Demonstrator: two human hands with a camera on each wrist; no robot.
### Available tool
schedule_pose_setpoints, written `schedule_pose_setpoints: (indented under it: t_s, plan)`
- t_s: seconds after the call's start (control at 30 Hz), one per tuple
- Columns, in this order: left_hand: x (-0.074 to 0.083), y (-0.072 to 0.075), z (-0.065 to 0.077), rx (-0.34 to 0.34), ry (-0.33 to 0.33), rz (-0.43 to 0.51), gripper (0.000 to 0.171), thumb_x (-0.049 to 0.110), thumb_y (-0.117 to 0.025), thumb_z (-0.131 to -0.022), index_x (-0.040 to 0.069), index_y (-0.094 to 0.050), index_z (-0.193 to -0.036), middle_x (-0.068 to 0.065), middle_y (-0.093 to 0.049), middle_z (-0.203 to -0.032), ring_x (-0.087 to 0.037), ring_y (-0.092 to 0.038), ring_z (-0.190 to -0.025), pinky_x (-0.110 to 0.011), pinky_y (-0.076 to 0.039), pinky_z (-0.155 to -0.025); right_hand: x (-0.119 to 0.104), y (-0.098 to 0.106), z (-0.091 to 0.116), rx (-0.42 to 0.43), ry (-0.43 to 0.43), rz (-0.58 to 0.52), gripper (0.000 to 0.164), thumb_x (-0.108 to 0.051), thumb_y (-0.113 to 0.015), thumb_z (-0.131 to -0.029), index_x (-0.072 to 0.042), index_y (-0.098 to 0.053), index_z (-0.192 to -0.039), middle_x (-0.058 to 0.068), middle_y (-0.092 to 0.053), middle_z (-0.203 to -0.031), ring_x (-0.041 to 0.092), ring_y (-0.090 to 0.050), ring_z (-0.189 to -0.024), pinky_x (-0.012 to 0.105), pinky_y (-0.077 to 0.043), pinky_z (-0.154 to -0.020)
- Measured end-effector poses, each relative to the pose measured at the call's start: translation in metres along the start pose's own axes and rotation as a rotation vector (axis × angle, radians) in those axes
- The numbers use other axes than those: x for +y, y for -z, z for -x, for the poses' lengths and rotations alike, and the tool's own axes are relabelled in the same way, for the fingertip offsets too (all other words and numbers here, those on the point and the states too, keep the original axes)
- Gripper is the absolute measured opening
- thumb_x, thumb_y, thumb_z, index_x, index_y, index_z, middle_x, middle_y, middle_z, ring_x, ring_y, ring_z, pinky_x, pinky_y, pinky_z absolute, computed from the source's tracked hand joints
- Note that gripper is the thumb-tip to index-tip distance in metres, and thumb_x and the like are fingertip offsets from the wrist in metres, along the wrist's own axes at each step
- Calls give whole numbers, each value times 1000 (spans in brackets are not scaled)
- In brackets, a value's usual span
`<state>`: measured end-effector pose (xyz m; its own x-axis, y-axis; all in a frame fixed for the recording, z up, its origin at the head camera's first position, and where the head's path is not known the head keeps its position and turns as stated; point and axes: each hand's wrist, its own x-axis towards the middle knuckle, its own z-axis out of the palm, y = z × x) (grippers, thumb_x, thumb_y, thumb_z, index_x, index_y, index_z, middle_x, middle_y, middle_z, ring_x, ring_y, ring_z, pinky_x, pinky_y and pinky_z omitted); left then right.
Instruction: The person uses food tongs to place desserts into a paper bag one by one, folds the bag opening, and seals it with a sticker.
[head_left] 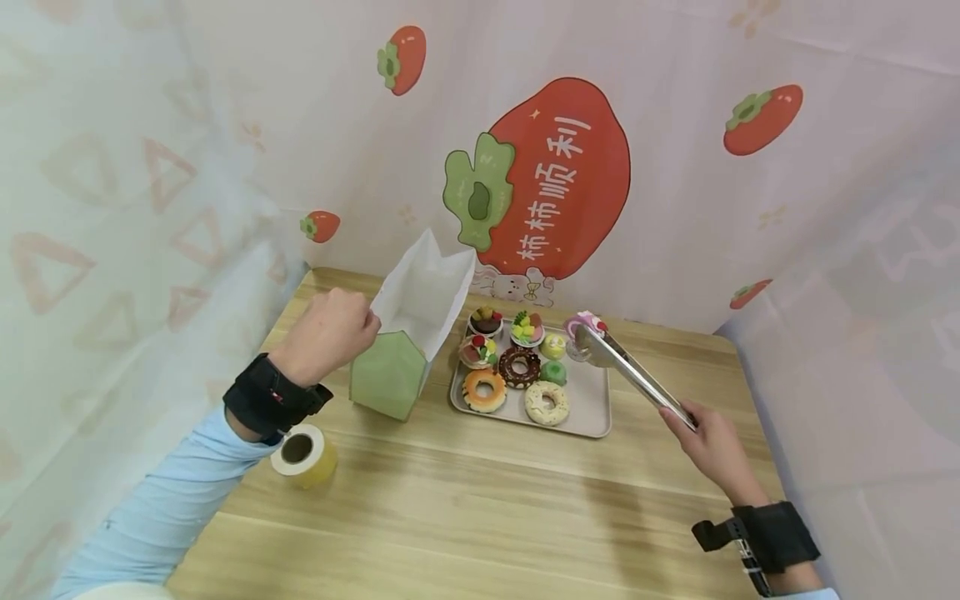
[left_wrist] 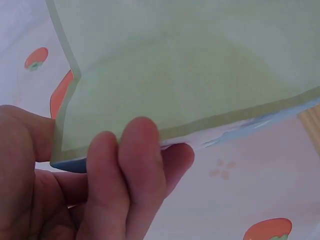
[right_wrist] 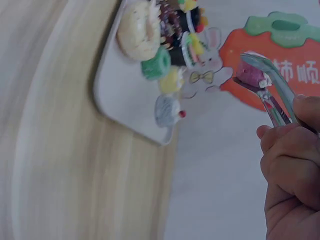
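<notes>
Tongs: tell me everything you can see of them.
The tongs are long, slim and shiny, metal by their look, with two arms that broaden toward rounded far ends. Those ends pinch a small pink cake-like piece between them. The right hand grips the near end, hiding part of it. In the head view they slant up and to the left from the hand, the far ends showing over the far right corner of the tray.

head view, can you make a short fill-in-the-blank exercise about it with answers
1. The right hand holds a pair of metal ____.
2. The paper bag, held by the left hand, is ____ inside.
3. On the tray lie ____ ring doughnuts.
4. In this view, the white-and-yellow roll is to the ____ of the tray.

Missing words: tongs; white; three; left
</notes>
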<state>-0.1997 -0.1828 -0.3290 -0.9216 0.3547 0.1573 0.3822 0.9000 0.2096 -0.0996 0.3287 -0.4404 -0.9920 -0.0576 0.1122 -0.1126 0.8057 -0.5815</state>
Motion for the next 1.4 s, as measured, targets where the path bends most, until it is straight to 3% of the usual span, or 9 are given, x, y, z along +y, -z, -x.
schedule_pose_setpoints:
  t_s: [0.13, 0.33, 0.8, 0.97, 1.23, 1.4]
  plan:
    - [1, -2, 0, 13, -7, -7, 38, 4, -48, -88, 11, -44, -51, 3, -34, -51, -15, -39, -46, -28, -32, -45, -15, 3, -9, -20, 18, -34, 28, -24, -56, -102, -7, -55, -80, -6, -34, -58, 2, -27, -47, 24, -28, -45]
    - [2, -3, 1, 35, -9, -13, 36, 4, -48, -88, 10, -46, -52, 2, -36, -51, -16, -41, -46, -29, -33, -45, -45, 7, -28, -56, 93, -107, 26, -23, -55, -102, -8, -55, -81, -5, -37, -58, 3, -30, -46, 25, -29, -44]
    - [5, -5, 3, 55, -10, -27, 33, 4, -48, -89, 6, -51, -56, 0, -39, -52, -18, -44, -46, -30, -35, -43, -136, 15, -80, -162, 269, -161, 16, -21, -59, -100, -10, -64, -89, -3, -35, -60, 6, -31, -48, 26, -27, -46]
    - [6, -5, 3, 60, -13, -32, 32, 4, -48, -89, 5, -53, -58, 0, -40, -52, -18, -44, -45, -32, -36, -43, -151, 15, -93, -199, 323, -134, 13, -21, -59, -100, -11, -66, -94, -3, -35, -61, 6, -28, -48, 26, -25, -48]
    - [10, -6, 4, 86, -13, -36, 29, 3, -49, -87, 3, -53, -58, -1, -41, -52, -18, -45, -45, -34, -38, -41, -172, 14, -112, -270, 377, -27, 15, -20, -62, -98, -7, -65, -91, -2, -43, -63, 9, -38, -52, 25, -31, -53]
    - [11, -5, 4, 92, -8, -32, 29, 3, -49, -88, 3, -54, -59, -1, -42, -52, -19, -46, -45, -35, -39, -41, -190, 13, -125, -331, 420, 82, 21, -24, -63, -98, -7, -71, -106, 0, -55, -68, 10, -42, -52, 26, -34, -56]
